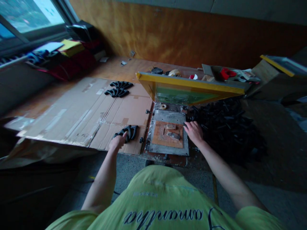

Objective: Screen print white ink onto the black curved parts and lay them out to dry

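Observation:
My left hand [117,142] is closed on the near end of a black curved part at the edge of a small fanned row of black curved parts [131,131] on the cardboard. My right hand [193,130] is at the right edge of a grey metal plate [165,115], fingers drawn together. A small dark bit shows at its fingertips, too unclear to name. On the plate lies a brown board [158,140] bearing small blocks [173,135]. Behind it a yellow-edged screen frame [192,83] stands tilted up, with a tape roll [163,106] below.
Two more rows of black curved parts [117,92] lie farther back on the flattened cardboard [69,111]. A large heap of black parts [230,131] spreads to the right. Behind the screen stands an open box [211,75] with a red item. Dark red boxes [79,62] sit by the window.

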Demonstrator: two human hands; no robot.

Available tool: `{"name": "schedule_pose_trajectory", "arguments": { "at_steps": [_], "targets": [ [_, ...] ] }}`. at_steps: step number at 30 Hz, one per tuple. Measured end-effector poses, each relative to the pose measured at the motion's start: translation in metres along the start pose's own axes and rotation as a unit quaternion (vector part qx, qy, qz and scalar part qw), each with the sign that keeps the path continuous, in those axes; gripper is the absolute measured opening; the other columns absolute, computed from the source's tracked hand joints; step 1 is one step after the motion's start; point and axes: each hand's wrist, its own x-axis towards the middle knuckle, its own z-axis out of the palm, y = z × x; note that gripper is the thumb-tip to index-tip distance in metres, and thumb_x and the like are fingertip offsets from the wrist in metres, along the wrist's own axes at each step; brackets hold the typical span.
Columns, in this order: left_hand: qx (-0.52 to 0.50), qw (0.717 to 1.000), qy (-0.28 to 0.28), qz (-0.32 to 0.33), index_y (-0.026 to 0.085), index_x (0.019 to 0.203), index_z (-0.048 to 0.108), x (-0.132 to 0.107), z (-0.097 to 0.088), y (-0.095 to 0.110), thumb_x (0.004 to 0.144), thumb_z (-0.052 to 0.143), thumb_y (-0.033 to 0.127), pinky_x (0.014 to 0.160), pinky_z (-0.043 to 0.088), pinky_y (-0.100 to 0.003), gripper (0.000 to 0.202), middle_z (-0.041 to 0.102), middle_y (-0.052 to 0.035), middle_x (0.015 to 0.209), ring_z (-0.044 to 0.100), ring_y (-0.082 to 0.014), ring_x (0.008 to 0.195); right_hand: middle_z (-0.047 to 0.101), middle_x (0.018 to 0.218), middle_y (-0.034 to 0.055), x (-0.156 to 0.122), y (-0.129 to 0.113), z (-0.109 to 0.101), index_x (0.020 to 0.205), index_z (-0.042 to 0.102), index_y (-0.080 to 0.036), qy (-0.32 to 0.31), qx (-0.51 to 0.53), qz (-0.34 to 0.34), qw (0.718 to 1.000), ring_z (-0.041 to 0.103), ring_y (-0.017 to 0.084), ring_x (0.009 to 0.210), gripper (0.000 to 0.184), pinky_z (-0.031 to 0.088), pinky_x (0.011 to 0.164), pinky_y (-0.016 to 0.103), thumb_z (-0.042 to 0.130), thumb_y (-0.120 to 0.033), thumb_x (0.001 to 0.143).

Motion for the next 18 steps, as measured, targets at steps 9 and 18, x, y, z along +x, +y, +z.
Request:
{"name": "schedule_pose_trajectory", "arguments": {
  "at_steps": [9, 18],
  "targets": [
    [-0.502, 0.761, 0.064, 0.405, 0.019, 0.113, 0.058, -0.092, -0.064, 0.189, 0.090, 0.038, 0.070, 0.047, 0.042, -0.020, 0.059, 0.055, 0.0032, 0.055, 0.049, -0.0093, 0.042, 0.065, 0.108, 0.0140, 0.018, -0.115, 0.030, 0.128, 0.060, -0.014, -0.052, 0.091, -0.167, 0.980, 0.053, 0.027, 0.105, 0.037, 0.037, 0.090, 0.040, 0.057, -0.032, 0.096],
    [-0.531, 0.744, -0.002, 0.405, 0.016, 0.106, 0.065, -0.133, -0.058, 0.164, 0.092, 0.035, 0.068, 0.046, 0.042, -0.021, 0.061, 0.061, -0.0029, 0.064, 0.054, -0.0111, 0.051, 0.067, 0.116, 0.0121, 0.003, -0.042, -0.002, 0.134, 0.059, -0.020, -0.071, 0.130, 0.002, 0.989, 0.056, 0.028, 0.110, 0.043, 0.040, 0.097, 0.041, 0.047, -0.041, 0.098]
  ]
}}
